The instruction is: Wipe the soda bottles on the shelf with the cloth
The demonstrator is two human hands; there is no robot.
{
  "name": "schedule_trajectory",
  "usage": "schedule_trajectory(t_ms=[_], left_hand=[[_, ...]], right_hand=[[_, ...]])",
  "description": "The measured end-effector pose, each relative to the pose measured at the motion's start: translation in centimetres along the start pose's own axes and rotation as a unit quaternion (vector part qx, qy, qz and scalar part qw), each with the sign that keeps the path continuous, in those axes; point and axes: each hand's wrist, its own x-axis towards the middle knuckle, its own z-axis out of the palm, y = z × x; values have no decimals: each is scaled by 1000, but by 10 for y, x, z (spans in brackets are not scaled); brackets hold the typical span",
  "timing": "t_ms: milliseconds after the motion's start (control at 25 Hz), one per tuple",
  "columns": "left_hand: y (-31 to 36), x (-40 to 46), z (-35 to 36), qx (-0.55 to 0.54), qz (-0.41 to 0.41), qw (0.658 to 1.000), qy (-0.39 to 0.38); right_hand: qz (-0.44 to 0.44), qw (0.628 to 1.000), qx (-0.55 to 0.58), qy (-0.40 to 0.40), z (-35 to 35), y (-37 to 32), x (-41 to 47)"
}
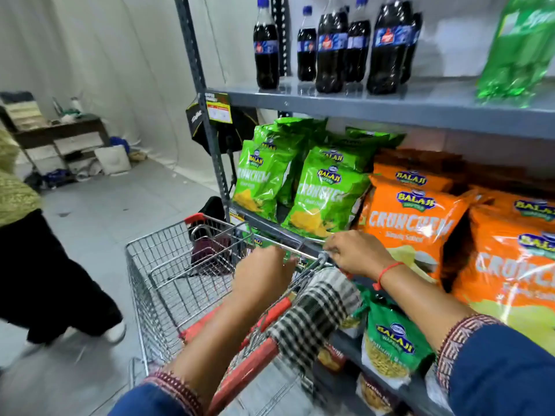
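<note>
Fingers [333, 243] of right hand [357, 253] curl on the cart's rail, clothless; checked cloth [315, 313] hangs just below, soda bottles [330, 49] above.

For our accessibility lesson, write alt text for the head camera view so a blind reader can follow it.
A person's left hand and right hand reach over a wire shopping cart whose red handle holds a draped checked cloth. Beside it, a grey shelf carries dark cola bottles and one green bottle, above snack bags.
</note>
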Motion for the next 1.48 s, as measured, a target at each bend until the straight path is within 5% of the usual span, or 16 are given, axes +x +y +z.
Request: schedule_trajectory(t_ms=[160,320,720,880,1080,1280,1480], left_hand=[[-12,-30,25,29,-51,980,-188],[-12,-41,41,50,-66,971,-225],[-7,-38,27,44,-38,984,-166],[-10,-11,-11,-141,-41,980,-133],[13,46,-73,-383,57,912,-133],[55,94,-114,-294,215,913,-182],[62,147,-167,-322,253,904,-121]], right_hand=[[-26,979,33,-199,7,0,0],[-79,962,-16,-260,7,-4,5],[-64,986,2,-156,4,-6,-4],[-25,991,55,-116,-16,9,-14],[21,983,176,-41,-59,28,-25],[-15,889,452,70,-97,5,-29],[22,839,496,222,-132,-8,1]])
